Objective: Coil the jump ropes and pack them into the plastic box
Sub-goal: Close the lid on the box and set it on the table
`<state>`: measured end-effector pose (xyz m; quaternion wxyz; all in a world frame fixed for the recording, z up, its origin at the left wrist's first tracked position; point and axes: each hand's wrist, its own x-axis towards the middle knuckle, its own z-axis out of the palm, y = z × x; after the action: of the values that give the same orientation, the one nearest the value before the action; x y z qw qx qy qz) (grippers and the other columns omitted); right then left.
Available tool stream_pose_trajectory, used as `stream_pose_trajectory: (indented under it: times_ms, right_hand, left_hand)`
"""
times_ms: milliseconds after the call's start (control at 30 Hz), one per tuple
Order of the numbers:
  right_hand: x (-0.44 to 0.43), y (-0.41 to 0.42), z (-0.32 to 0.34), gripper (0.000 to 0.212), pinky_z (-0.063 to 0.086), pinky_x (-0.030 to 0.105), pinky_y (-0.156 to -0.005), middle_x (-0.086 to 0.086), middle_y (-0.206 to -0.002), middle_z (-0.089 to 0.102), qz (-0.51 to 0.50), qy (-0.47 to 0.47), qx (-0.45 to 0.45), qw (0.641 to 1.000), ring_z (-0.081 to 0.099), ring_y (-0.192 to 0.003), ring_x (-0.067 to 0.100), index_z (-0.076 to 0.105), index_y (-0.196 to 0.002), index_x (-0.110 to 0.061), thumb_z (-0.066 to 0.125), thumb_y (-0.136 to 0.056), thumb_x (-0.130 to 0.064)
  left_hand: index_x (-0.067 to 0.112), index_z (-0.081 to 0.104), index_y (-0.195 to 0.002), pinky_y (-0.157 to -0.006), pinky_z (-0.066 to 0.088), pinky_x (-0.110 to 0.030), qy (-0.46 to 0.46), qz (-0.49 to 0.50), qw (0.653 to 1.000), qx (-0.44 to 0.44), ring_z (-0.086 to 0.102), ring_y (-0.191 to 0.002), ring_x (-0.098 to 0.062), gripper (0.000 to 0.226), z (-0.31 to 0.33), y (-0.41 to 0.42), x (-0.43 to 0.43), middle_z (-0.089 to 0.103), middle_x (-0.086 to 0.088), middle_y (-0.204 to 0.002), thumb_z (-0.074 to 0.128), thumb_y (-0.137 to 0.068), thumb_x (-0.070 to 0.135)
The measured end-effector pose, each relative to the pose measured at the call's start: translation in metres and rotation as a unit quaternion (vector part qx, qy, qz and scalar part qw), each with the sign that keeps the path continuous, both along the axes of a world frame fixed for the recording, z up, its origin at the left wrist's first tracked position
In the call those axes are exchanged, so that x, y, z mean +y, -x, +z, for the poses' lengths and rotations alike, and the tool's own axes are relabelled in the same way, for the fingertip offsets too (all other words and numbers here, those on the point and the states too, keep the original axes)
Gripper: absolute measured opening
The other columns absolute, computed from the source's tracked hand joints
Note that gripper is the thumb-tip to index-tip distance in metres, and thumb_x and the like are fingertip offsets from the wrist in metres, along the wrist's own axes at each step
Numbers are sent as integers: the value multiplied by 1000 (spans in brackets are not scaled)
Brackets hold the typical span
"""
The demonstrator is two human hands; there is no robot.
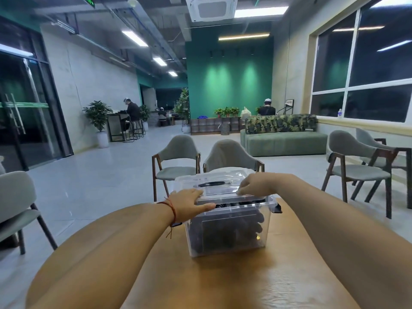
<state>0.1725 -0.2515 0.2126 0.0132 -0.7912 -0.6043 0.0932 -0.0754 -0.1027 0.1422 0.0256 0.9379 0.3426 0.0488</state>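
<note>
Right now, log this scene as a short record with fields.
surface: wooden table
container: clear plastic box, upright on the table, between the forearms
contents: dark jump ropes, inside, seen through the wall
lid: clear, on top, near edge raised above the rim
left hand: holds the lid's near left edge, thumb along the rim
right hand: fingers curled over the lid's near right edge
black latch: right end of box, swung outward
behind: grey chairs
</note>
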Motion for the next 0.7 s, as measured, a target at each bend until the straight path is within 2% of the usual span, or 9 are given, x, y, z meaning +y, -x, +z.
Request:
stream_pose_trajectory:
  times_ms: [100,200,400,500,567,633,700]
  right_hand:
    - [6,-3,-10,48,48,43,-110,-3,-131,72,-21,-55,7,998,64,-114,21,75,-130,-26,50,-106,-59]
    - [9,-3,-23,46,52,38,-102,-2,-121,75,-22,-76,-10,997,66,-106,20,77,-125,-24,53,-105,-58]
    - [8,-2,-47,46,58,38,-97,-6,-104,75,-34,-133,-4,991,68,-94,15,77,-113,-26,50,-105,-62]
    - [-3,-4,-67,37,57,34,-93,-6,-117,72,-50,-175,31,983,66,-101,16,72,-119,-34,49,-105,-59]
    - [-13,-2,-78,36,56,38,-94,-5,-123,72,-44,-189,38,980,66,-107,19,71,-120,-33,45,-107,-56]
    - [-25,3,-85,40,54,38,-104,-8,-135,70,-6,-202,18,979,63,-120,18,70,-129,-30,39,-113,-48]
    - [-31,12,-90,43,46,35,-113,-14,-147,63,24,-225,3,974,57,-133,17,68,-140,-32,36,-115,-46]
  left_hand:
    - [35,30,-163,-123,31,-59,-82,-5,997,16,43,-148,-27,104,-12,-3,-4,40,3,-167,22,-83,101]
    - [36,29,-163,-123,31,-58,-106,-8,994,22,43,-148,-28,102,-18,-3,-4,41,3,-167,20,-84,100]
    - [37,33,-161,-121,35,-57,-145,2,989,8,45,-145,-27,99,-25,-3,-10,45,2,-163,23,-84,99]
    - [36,33,-161,-120,37,-57,-170,9,985,2,46,-145,-28,96,-32,-2,-10,46,2,-163,29,-86,96]
    - [36,33,-161,-119,39,-55,-181,3,983,6,48,-144,-27,90,-32,-1,-3,47,2,-163,32,-90,92]
    - [36,35,-160,-116,39,-54,-177,-9,984,14,49,-143,-26,86,-26,3,3,48,2,-162,35,-92,88]
    - [35,37,-158,-117,38,-55,-163,-11,986,23,49,-144,-26,81,-18,10,9,48,2,-161,41,-93,84]
